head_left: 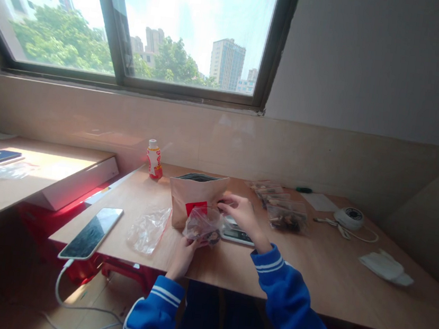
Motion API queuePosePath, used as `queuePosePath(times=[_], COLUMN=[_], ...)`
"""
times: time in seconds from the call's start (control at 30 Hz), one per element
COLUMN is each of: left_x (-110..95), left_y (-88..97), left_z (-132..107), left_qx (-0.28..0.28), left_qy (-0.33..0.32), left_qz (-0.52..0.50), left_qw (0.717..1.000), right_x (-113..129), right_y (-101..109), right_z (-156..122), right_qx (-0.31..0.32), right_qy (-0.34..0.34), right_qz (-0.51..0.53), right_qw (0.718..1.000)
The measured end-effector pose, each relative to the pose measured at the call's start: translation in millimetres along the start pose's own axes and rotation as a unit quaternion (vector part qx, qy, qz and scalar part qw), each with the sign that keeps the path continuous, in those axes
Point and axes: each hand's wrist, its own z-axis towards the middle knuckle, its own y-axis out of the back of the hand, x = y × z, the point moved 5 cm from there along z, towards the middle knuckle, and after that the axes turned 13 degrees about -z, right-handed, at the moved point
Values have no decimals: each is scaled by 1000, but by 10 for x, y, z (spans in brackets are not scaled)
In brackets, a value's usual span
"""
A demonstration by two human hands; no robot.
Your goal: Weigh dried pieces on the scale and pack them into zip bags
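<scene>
My left hand is closed on the lower edge of a clear plastic bag that holds some dark brown pieces. The fingers of my right hand are pinched together by the bag's upper right; what lies between them is too small to make out. Just behind the bag stands an upright brown paper pouch with a red label, its top gaping. Partly hidden below my right hand is a flat device like a small scale. A crumpled clear bag lies left of the pouch.
Several filled clear bags lie at the back right. Farther right are a white dome camera with a cable and a white cloth-like item. A cabled phone rests at the left edge; a drink bottle stands behind.
</scene>
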Motion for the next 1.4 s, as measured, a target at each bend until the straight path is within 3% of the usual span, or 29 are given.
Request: queuePosePath(times=[0.17, 0.27, 0.33, 0.53, 0.73, 0.83, 1.03, 1.13, 1.3, 1.4], left_x=[-20, -17, -5, -26, -112, -88, 30, 79, 122, 119], left_y=[-26, -30, -16, 0, -60, -51, 61, 112, 159, 159], left_z=[-10, -5, 2, -17, -50, -51, -45, -22, 23, 33], left_qx=[25, 42, 40, 7, -4, -4, -37, -35, -26, -23], left_qy=[-5, -5, -4, 2, -9, -7, -4, 0, 7, 8], left_qz=[1, 4, 9, 24, 18, 12, -88, -108, -74, -58], left_qw=[1000, 999, 999, 1000, 1000, 1000, 995, 994, 997, 998], right_x=[559, 809, 863, 790, 834, 688, 150, 26, 75, 20], right_y=[262, 220, 103, -210, -52, 42, -135, -266, -511, -611], right_z=[181, 283, 354, 408, 137, 7, -116, -144, -229, -263], right_qx=[-94, -124, -112, -39, -54, -56, 102, 163, 228, 203], right_qy=[122, 206, 245, 272, 277, 237, 125, 93, 170, 187], right_qz=[29, -40, -92, -250, -198, -156, -193, -191, -169, -197], right_qw=[988, 970, 959, 928, 939, 957, 968, 964, 944, 941])
